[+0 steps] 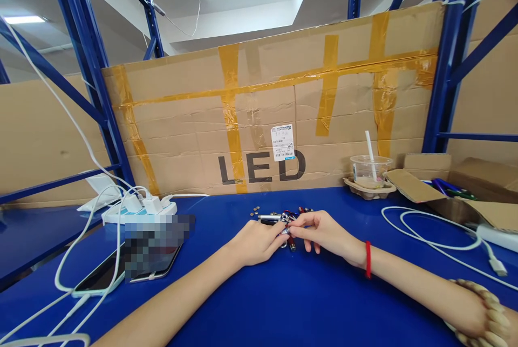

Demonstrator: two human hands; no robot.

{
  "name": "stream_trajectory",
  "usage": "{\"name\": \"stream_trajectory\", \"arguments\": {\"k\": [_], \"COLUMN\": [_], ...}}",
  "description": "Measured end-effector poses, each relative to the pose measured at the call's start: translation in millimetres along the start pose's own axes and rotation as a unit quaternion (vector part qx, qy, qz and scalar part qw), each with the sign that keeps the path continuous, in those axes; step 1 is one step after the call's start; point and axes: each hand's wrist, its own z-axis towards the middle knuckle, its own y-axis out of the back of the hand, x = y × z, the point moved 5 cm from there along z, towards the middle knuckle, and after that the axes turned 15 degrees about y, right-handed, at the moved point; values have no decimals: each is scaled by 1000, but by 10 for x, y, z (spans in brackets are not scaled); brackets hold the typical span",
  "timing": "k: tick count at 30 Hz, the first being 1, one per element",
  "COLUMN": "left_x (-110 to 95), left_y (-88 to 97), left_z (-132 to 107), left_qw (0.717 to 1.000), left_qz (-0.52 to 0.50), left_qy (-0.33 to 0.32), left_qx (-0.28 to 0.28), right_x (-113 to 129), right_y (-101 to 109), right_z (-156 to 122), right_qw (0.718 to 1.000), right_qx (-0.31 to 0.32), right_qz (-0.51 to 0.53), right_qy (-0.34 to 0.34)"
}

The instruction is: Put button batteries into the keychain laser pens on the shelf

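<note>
My left hand (256, 243) and my right hand (324, 232) meet over the blue table, their fingertips pinched close together. Between them shows a small silver metal piece (285, 230), mostly covered by the fingers. Just behind lies a cluster of small tubes, among them a silver tube (267, 217). A dark red tube (292, 245) pokes out below the fingers. Several small round button-like discs (254, 210) are scattered left of the cluster. More small red and dark pieces (304, 210) lie behind my right hand.
Phones (101, 274) and a white power strip (140, 212) with cables sit at left. At right are a plastic cup with a straw (370, 169), a coiled white cable (424, 233) and an open cardboard box (485, 190). A cardboard wall (182, 136) closes off the back.
</note>
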Motion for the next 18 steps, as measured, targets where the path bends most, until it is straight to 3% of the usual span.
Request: {"name": "stream_trajectory", "arguments": {"k": [18], "left_x": [5], "left_y": [-37], "left_z": [1], "left_qw": [1000], "left_qz": [23], "left_qy": [-3], "left_qx": [6], "right_x": [-4], "right_y": [7], "right_z": [1], "right_qw": [1000], "right_qx": [13], "right_qz": [-22], "right_qy": [-18]}}
